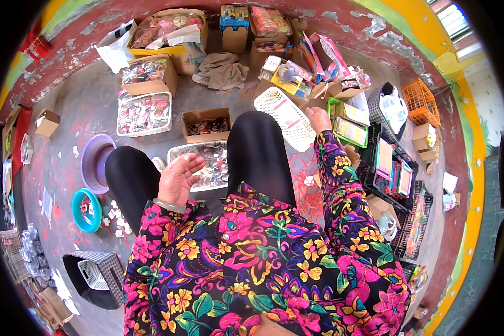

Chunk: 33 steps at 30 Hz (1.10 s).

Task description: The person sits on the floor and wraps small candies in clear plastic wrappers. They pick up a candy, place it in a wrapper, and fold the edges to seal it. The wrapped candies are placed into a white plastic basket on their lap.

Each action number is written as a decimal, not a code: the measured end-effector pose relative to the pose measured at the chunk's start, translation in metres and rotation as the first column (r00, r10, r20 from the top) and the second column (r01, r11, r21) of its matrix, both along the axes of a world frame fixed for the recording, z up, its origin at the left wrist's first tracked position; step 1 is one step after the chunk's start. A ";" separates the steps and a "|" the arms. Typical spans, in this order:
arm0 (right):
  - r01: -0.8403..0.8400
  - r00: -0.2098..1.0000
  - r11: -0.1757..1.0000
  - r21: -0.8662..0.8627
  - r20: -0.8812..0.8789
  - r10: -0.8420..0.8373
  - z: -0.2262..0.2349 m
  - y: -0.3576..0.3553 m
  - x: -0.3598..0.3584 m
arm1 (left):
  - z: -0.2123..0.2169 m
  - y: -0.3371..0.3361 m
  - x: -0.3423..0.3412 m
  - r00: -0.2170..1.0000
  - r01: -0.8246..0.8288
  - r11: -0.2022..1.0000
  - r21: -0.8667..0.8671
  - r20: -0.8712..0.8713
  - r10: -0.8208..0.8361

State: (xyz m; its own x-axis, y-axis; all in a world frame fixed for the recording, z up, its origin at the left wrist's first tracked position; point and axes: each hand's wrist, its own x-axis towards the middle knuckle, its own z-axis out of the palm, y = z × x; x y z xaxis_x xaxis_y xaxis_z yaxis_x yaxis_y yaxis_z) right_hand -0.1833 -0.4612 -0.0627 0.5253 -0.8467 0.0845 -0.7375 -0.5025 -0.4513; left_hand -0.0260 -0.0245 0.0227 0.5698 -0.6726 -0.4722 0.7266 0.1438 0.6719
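Note:
My right hand (319, 120) is stretched forward, its fingers closed at the right rim of a white perforated plastic basket (298, 136). The basket sits at a slant beyond my right knee, with a pinkish-red strip (287, 108) and some white pieces in it. My left hand (177, 180), with a pale bangle at the wrist, hovers over my lap between the knees. Its fingers are loosely bent and apart, and nothing shows in them. Just past it, a white tray (211, 148) of small packaged pieces lies on the floor, partly hidden by my left hand and right leg.
Beyond the tray stand a cardboard box (206, 124) of dark pieces and a white basket (144, 114) of small packets. On the left are a purple basin (98, 163) and a teal basin (87, 210). Black crates (395, 173) and a green basket (350, 123) line the right.

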 end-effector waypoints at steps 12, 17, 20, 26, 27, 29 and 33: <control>-0.658 0.456 0.420 0.625 0.775 -0.438 0.154 0.119 0.055 | -0.005 0.000 0.000 1.000 0.000 1.000 0.009 0.011 0.000; -0.691 0.586 0.175 0.701 0.685 -0.433 0.140 0.196 0.082 | -0.003 -0.002 -0.001 0.994 0.068 0.998 -0.014 0.085 -0.066; -0.650 0.652 0.010 0.760 0.565 -0.506 0.109 0.236 0.092 | 0.006 -0.004 -0.005 0.990 0.123 0.979 -0.163 0.084 -0.110; -0.586 0.705 -0.059 0.808 0.474 -0.528 0.074 0.268 0.093 | -0.010 -0.003 -0.004 0.995 0.054 0.999 0.003 0.083 -0.054; -0.576 0.712 -0.052 0.816 0.468 -0.524 0.073 0.268 0.091 | -0.013 -0.002 -0.002 0.997 0.035 0.999 0.017 0.074 -0.036; -0.572 0.729 -0.058 0.818 0.474 -0.494 0.073 0.263 0.087 | -0.015 -0.001 -0.001 0.998 -0.016 0.999 0.029 0.058 0.014; -0.552 0.674 0.291 0.781 0.624 -0.395 0.065 0.251 0.085 | -0.015 -0.001 0.003 0.986 0.026 0.993 0.119 0.158 -0.045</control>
State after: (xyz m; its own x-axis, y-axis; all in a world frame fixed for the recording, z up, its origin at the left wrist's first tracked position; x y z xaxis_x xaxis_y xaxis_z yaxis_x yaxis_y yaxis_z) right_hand -0.0980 -0.2100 0.0027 0.7807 -0.5272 -0.3356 0.0013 0.5384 -0.8427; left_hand -0.0226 -0.0250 0.0081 0.6212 -0.6395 -0.4530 0.6113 0.0337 0.7907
